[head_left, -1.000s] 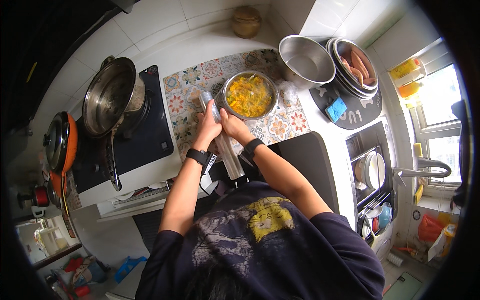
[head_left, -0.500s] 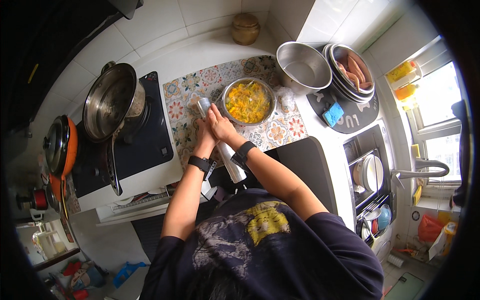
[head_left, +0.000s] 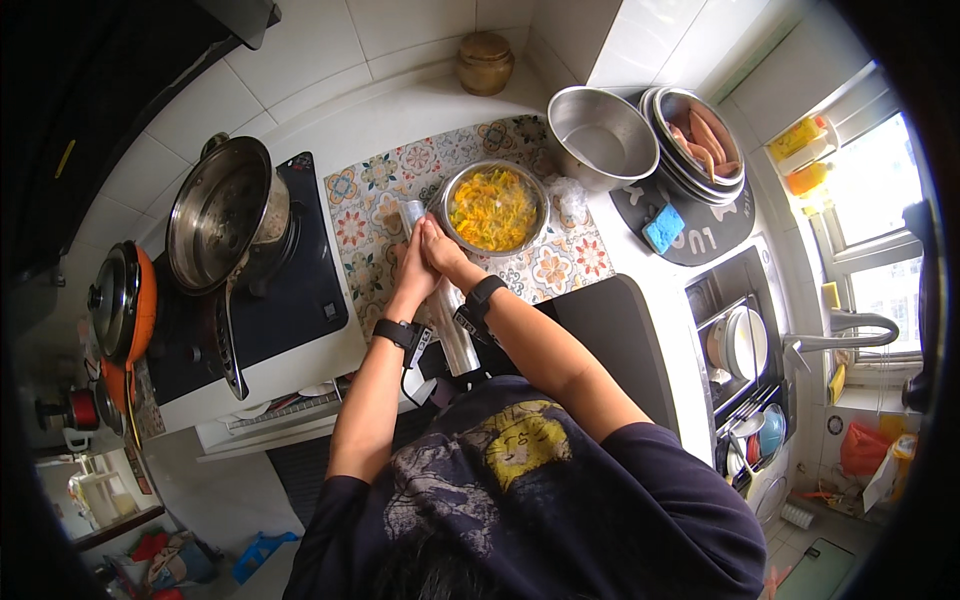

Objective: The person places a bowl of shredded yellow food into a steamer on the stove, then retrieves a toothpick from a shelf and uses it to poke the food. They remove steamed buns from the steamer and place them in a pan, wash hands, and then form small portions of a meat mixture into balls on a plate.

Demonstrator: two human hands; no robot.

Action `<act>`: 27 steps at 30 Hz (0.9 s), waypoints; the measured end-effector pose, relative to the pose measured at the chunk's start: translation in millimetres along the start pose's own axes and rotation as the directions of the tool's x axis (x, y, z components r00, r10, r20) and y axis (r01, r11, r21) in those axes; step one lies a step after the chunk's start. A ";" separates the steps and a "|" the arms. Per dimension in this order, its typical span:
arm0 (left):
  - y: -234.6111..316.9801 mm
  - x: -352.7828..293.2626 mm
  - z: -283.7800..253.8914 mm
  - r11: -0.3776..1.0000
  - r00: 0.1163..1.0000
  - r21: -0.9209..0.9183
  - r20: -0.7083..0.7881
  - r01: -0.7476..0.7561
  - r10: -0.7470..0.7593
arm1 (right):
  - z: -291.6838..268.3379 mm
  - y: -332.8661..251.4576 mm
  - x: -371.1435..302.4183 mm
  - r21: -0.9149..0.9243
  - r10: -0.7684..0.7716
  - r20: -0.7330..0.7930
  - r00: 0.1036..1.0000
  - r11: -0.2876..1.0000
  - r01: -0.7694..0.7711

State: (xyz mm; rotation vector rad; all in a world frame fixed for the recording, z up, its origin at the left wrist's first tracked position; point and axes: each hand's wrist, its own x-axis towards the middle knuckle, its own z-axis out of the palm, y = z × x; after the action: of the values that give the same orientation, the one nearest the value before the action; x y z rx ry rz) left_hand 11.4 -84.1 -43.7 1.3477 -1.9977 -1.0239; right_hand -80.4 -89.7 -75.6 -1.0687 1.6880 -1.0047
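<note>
A long, shiny roll of plastic wrap (head_left: pixel 457 345) lies at a slant between my hands, its near end close to my body. My left hand (head_left: pixel 414 270) presses on it from the left and my right hand (head_left: pixel 443 252) from the right, the fingers close together around its upper part. Part of the roll is hidden under my palms. Just beyond my right hand stands a steel bowl (head_left: pixel 545 218) of shredded yellow-orange and green food (head_left: pixel 494 208); glare suggests clear film over it, but I cannot tell. A crumpled clear plastic piece (head_left: pixel 569 196) touches the patterned mat beside the bowl.
At left, a steel pan (head_left: pixel 218 215) sits on the black cooktop (head_left: pixel 320 290) beside an orange lidded pan (head_left: pixel 143 305). An empty steel basin (head_left: pixel 603 135), stacked bowls holding sweet potatoes (head_left: pixel 711 130) and a blue sponge (head_left: pixel 662 230) stand back right. The sink (head_left: pixel 700 300) holds dishes.
The roll's near end has swung a little to the left, so it lies less slanted. My hands have shifted slightly and stay pressed on it.
</note>
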 end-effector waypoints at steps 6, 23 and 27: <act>0.3 -0.5 -1.2 0.994 0.994 -0.051 -0.045 -0.102 0.099 | -2.6 -8.3 -2.5 -0.033 0.035 -0.016 0.999 0.999 -0.035; -28.1 12.3 21.3 0.992 0.998 -0.110 0.021 0.066 -0.065 | -29.6 -14.9 -50.9 -0.406 -0.302 0.153 0.941 0.849 0.339; -32.7 9.4 27.8 0.949 0.946 0.137 -0.125 -0.282 0.299 | -26.7 -37.1 -44.5 -0.371 -0.245 0.142 0.959 0.885 0.281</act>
State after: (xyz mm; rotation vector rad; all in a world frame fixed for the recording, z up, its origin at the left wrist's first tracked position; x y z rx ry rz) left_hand 4.5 -91.7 -86.4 1.1044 -2.0947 -0.6642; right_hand -85.9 -54.7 -22.5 -1.6165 1.7381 -0.7831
